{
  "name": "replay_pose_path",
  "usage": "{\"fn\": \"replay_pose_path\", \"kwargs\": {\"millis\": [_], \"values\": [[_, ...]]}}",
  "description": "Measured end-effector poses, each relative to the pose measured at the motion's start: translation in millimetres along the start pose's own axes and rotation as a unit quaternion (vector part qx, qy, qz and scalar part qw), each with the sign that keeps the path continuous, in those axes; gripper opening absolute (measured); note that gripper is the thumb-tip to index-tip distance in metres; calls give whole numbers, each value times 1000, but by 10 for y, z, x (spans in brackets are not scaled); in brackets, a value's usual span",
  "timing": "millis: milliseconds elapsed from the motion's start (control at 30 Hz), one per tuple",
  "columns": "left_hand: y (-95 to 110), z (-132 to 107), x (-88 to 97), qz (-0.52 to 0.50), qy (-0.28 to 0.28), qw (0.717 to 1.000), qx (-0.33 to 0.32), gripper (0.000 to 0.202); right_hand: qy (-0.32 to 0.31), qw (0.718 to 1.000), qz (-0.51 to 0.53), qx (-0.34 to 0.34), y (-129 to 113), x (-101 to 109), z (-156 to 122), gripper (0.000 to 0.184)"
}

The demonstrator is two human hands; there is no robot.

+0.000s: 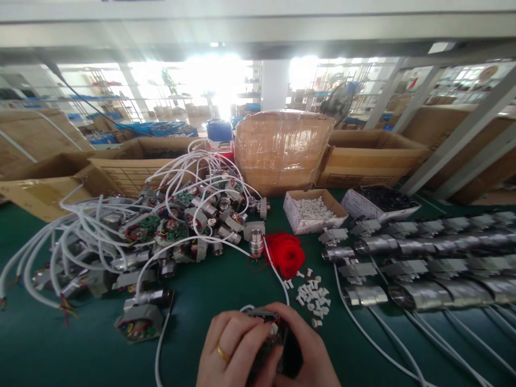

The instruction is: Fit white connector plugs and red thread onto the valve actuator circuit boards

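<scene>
At the bottom centre, my left hand [229, 346], a gold ring on one finger, is closed on a motorized valve unit [262, 312] with its housing open. My right hand [312, 344] wraps the same unit from the right side, where a black part [292, 352] shows near its palm. Small wires and a round pale part are visible between the fingers; the rest of the unit is covered by my hands. To the left lies another open valve unit [139, 323] with a white cable. Small white plastic plugs [314, 294] lie scattered beyond my right hand.
A heap of valve units with white cables [177, 220] covers the left. Red thread [285, 255] lies mid-table. Finished-looking steel valves [427, 295] stand in rows at right. Behind are a box of white plugs [292, 217], a box of black parts [363, 211] and a wrapped carton [282, 153].
</scene>
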State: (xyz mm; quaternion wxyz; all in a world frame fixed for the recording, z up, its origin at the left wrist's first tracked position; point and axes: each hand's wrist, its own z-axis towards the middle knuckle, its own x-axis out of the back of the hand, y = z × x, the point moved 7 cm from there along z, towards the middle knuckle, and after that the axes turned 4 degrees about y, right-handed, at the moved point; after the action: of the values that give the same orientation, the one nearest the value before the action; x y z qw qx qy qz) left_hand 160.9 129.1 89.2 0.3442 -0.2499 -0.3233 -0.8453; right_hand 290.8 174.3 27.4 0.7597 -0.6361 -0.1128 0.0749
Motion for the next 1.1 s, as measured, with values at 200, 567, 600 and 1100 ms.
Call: {"fn": "replay_pose_path", "kwargs": {"millis": [200, 567, 600, 1100], "values": [[42, 201, -240, -9, -52, 998, 40, 9, 45, 997, -53, 43, -76, 22, -5, 40], [143, 166, -10, -80, 75, 990, -83, 17, 38, 997, -44, 48, -49, 16, -8, 47], [130, 151, 15, -75, 73, 991, -84, 15, 43, 997, -43, 49, -68, 22, 2, 45], [-130, 41, -45, -154, 62, 986, 27, 21, 50, 999, -3, -4, 285, -26, -135, 54]]}}
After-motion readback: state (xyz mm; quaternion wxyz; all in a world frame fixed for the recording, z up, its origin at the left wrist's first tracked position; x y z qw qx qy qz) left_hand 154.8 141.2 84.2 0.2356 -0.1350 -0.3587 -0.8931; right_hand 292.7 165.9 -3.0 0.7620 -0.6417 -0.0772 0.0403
